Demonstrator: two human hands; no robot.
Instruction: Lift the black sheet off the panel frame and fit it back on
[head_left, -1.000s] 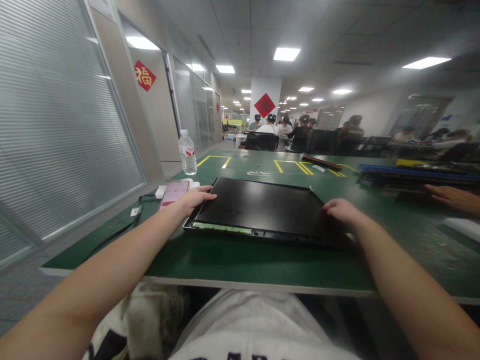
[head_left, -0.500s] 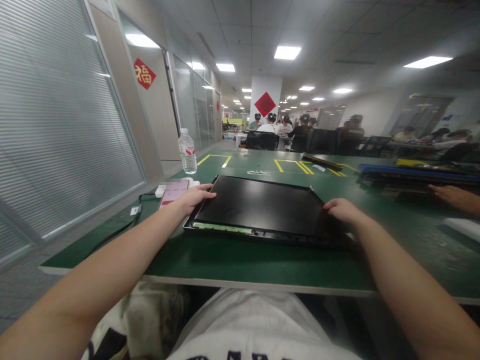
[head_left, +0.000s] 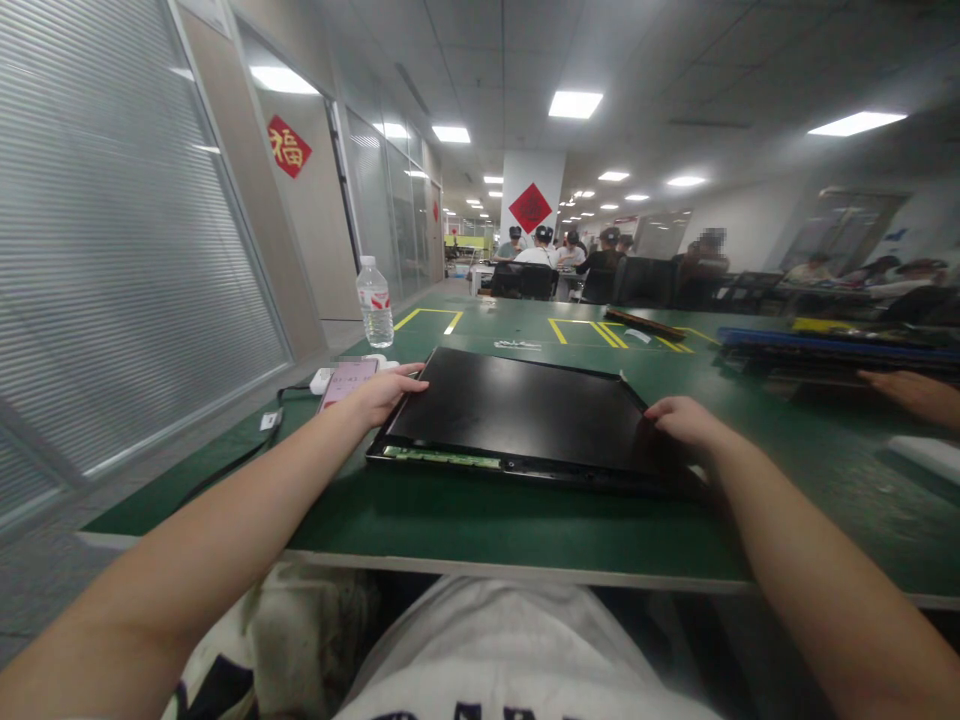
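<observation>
One black panel (head_left: 525, 405) is over the near part of the green table (head_left: 465, 530), between the person's two hands; whether all of it rests there cannot be told. One green strip (head_left: 442, 457) shows along the left of its near edge. The panel looks flat, stiff and moderately light, with a smooth face that would probably slip under fingertips and crack or scratch if pressed or bent. The side rims look the safest hold, well away from the green strip.

The right hand (head_left: 682, 422) pinches the right rim, its fingers curled nearly closed. The left hand (head_left: 386, 395) holds the left rim with thumb and forefinger slightly parted; the fingers beneath are hidden on both.

Beyond the left hand lies one phone (head_left: 351, 376). At the far right, one co-worker's hand (head_left: 911, 393) is beside a dark pile (head_left: 832, 350), too blurred to count. Farther off stand one bottle (head_left: 376, 308) and, lying across the table, one brown bar (head_left: 645, 324).
</observation>
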